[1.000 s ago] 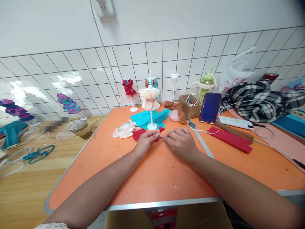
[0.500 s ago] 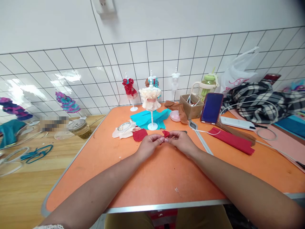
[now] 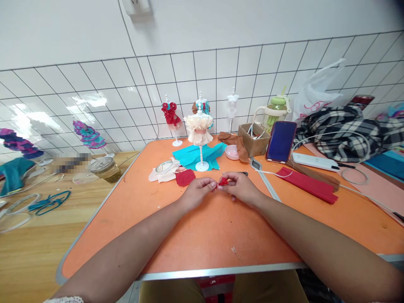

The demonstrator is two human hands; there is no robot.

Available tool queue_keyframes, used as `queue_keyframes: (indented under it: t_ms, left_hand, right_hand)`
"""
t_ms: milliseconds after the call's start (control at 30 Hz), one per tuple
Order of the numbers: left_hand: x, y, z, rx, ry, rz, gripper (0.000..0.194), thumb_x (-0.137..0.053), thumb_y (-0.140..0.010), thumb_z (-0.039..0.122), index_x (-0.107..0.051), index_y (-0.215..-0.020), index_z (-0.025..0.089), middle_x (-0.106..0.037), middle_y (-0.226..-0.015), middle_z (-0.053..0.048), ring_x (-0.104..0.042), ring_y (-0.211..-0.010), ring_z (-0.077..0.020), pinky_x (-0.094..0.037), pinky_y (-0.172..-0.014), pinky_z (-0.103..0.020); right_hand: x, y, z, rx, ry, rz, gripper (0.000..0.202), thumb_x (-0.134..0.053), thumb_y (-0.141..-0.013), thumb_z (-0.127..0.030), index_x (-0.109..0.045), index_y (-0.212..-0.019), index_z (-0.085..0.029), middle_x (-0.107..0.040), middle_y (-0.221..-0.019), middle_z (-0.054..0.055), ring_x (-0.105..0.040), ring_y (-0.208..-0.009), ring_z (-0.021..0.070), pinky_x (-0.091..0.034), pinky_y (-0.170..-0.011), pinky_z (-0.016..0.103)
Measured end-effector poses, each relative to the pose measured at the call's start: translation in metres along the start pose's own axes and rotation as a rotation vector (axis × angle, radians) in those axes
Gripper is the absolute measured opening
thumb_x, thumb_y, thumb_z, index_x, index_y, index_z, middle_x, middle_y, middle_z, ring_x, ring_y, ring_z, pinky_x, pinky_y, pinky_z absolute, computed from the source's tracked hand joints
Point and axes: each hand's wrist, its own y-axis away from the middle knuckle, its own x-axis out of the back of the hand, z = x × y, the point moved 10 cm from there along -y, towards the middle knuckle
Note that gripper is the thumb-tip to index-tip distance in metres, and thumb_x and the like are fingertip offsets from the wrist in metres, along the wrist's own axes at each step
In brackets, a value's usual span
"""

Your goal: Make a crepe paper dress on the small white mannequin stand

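A small gathered piece of red crepe paper (image 3: 223, 182) is pinched between my two hands above the orange table (image 3: 195, 235). My left hand (image 3: 199, 191) is closed, thumb and forefinger gripping its left end. My right hand (image 3: 241, 189) is closed around its right side, fingers bent. Beyond my left hand lies a flat red crepe piece (image 3: 185, 178), next to cream paper (image 3: 160, 174) with a roll of tape (image 3: 164, 167) on it. Behind my hands a mini dress form (image 3: 200, 130) in a ruffled cream dress stands on turquoise crepe paper (image 3: 183, 156).
To the right are a cardboard box (image 3: 252, 145), a propped phone (image 3: 281, 141), scissors or a similar grey tool (image 3: 268, 183), red crepe strip (image 3: 309, 185), white glue gun-like device (image 3: 315, 162) and green-lidded bottle (image 3: 277, 109). A pink bowl (image 3: 232, 152) and red-dressed form (image 3: 171, 115) stand behind.
The red crepe piece has turned from a fan shape above the fingertips to a crumpled bunch lying nearer my right fingers. Both hands stay in nearly the same place.
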Motion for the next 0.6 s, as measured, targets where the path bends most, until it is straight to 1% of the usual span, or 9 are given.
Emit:
queue_keyframes:
  t_ms: [167, 233, 300, 367, 400, 433, 500, 567, 600]
  left_hand:
    - [-0.002, 0.001, 0.000, -0.028, -0.046, -0.008, 0.041, -0.050, -0.082, 0.054, -0.053, -0.066, 0.016, -0.044, -0.063, 0.003, -0.039, -0.061, -0.0116, -0.031, -0.059, -0.023]
    - [-0.001, 0.001, 0.001, -0.043, -0.067, 0.003, 0.042, -0.047, -0.084, 0.054, -0.049, -0.065, 0.017, -0.041, -0.062, 0.003, -0.037, -0.060, -0.0109, -0.029, -0.056, -0.023]
    - [0.000, 0.001, 0.002, -0.043, -0.084, 0.017, 0.042, -0.047, -0.084, 0.054, -0.046, -0.064, 0.017, -0.038, -0.061, 0.004, -0.034, -0.058, -0.0102, -0.028, -0.055, -0.023]
    - [0.001, 0.001, 0.004, -0.042, -0.099, 0.023, 0.042, -0.047, -0.084, 0.053, -0.043, -0.063, 0.017, -0.036, -0.060, 0.005, -0.033, -0.057, -0.0099, -0.027, -0.054, -0.023]
    - [0.001, 0.001, 0.004, -0.044, -0.107, 0.023, 0.042, -0.046, -0.085, 0.053, -0.042, -0.063, 0.018, -0.035, -0.060, 0.005, -0.034, -0.057, -0.0099, -0.027, -0.054, -0.022]
    - [0.001, 0.001, 0.005, -0.048, -0.118, 0.020, 0.042, -0.046, -0.085, 0.053, -0.042, -0.063, 0.018, -0.035, -0.060, 0.005, -0.034, -0.057, -0.0100, -0.028, -0.054, -0.022]
    - [0.002, 0.001, 0.006, -0.058, -0.164, 0.014, 0.040, -0.043, -0.087, 0.051, -0.044, -0.064, 0.018, -0.037, -0.060, 0.005, -0.036, -0.057, -0.0107, -0.029, -0.055, -0.023]
    - [0.004, 0.001, 0.006, -0.080, -0.257, 0.028, 0.039, -0.041, -0.089, 0.048, -0.048, -0.065, 0.017, -0.043, -0.061, 0.003, -0.041, -0.059, -0.0123, -0.033, -0.057, -0.023]
    - [0.006, 0.001, 0.007, -0.101, -0.318, 0.055, 0.037, -0.042, -0.089, 0.046, -0.053, -0.068, 0.017, -0.049, -0.064, 0.001, -0.045, -0.063, -0.0139, -0.035, -0.060, -0.024]
  right_hand:
    - [-0.004, 0.000, -0.006, 0.058, 0.095, -0.041, 0.029, -0.069, -0.070, -0.043, -0.056, -0.079, -0.019, -0.039, -0.051, -0.008, -0.038, -0.043, 0.0063, -0.038, -0.036, 0.017]
    - [-0.004, 0.000, -0.009, 0.073, 0.116, -0.039, 0.029, -0.067, -0.072, -0.043, -0.054, -0.079, -0.018, -0.038, -0.051, -0.009, -0.037, -0.041, 0.0056, -0.038, -0.036, 0.016]
    - [-0.002, 0.002, -0.012, 0.079, 0.079, -0.025, 0.032, -0.068, -0.072, -0.042, -0.054, -0.088, -0.019, -0.046, -0.060, -0.007, -0.042, -0.044, 0.0057, -0.039, -0.036, 0.016]
    - [-0.002, 0.003, -0.014, 0.083, 0.004, -0.039, 0.046, -0.069, -0.071, -0.041, -0.051, -0.108, -0.022, -0.055, -0.081, -0.002, -0.049, -0.051, 0.0066, -0.042, -0.037, 0.017]
    - [-0.003, 0.004, -0.016, 0.088, -0.033, -0.057, 0.053, -0.069, -0.071, -0.040, -0.047, -0.117, -0.024, -0.055, -0.090, 0.000, -0.052, -0.056, 0.0074, -0.044, -0.039, 0.017]
    - [-0.005, 0.004, -0.017, 0.088, -0.059, -0.080, 0.058, -0.069, -0.071, -0.040, -0.046, -0.121, -0.026, -0.055, -0.095, 0.001, -0.055, -0.061, 0.0087, -0.046, -0.041, 0.017]
    - [-0.006, 0.004, -0.016, 0.073, -0.074, -0.087, 0.053, -0.068, -0.071, -0.039, -0.051, -0.119, -0.023, -0.056, -0.091, 0.002, -0.057, -0.068, 0.0111, -0.049, -0.044, 0.019]
    - [0.000, 0.002, -0.013, 0.051, -0.081, -0.025, 0.041, -0.067, -0.072, -0.039, -0.059, -0.106, -0.018, -0.058, -0.082, 0.002, -0.057, -0.067, 0.0118, -0.049, -0.044, 0.019]
    - [0.004, 0.001, -0.011, 0.040, -0.084, 0.012, 0.037, -0.067, -0.072, -0.039, -0.061, -0.100, -0.017, -0.058, -0.078, 0.002, -0.056, -0.064, 0.0113, -0.049, -0.043, 0.019]
